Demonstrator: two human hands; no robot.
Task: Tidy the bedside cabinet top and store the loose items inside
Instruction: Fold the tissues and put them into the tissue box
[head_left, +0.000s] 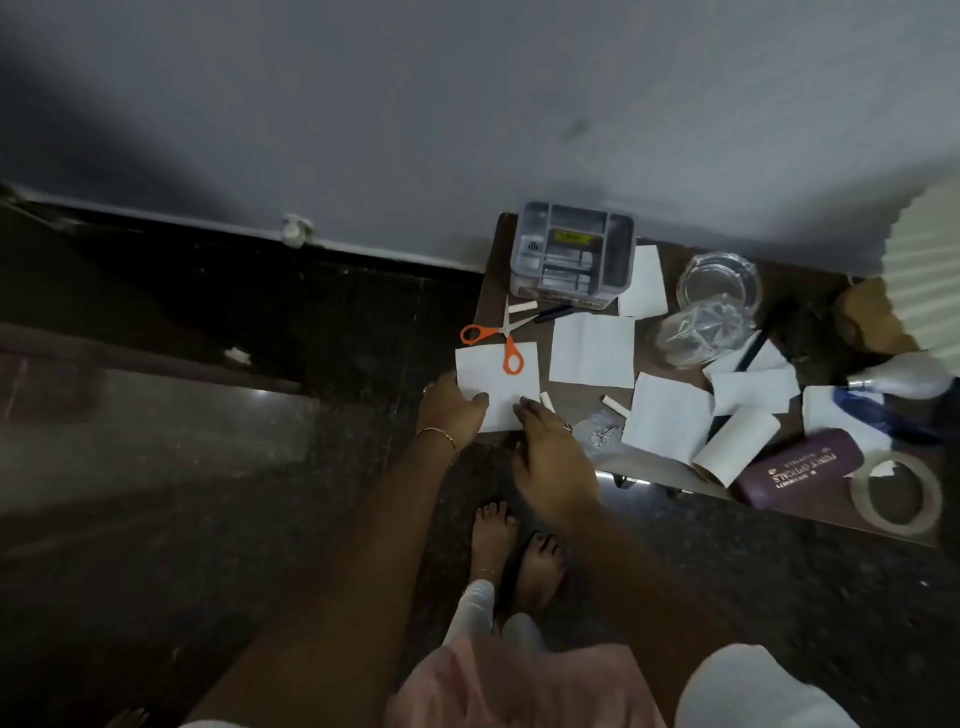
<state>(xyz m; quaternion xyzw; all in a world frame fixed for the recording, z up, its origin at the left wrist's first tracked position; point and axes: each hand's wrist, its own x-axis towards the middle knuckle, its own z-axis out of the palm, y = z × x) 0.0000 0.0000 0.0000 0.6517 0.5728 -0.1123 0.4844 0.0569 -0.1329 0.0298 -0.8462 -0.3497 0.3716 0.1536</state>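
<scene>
At the near-left corner of the counter (576, 395), a white paper square (498, 387) lies under the orange scissors (506, 338). The left hand (449, 415) has its thumb on the square's left edge, but I cannot tell whether that grip is clamped. The right hand (545, 452) touches the square's near edge with its fingers straight and its grip apart.

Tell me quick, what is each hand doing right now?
The left hand pinches the overhanging edge of the white paper sheet.
The right hand is open, fingertips resting on that sheet.
</scene>
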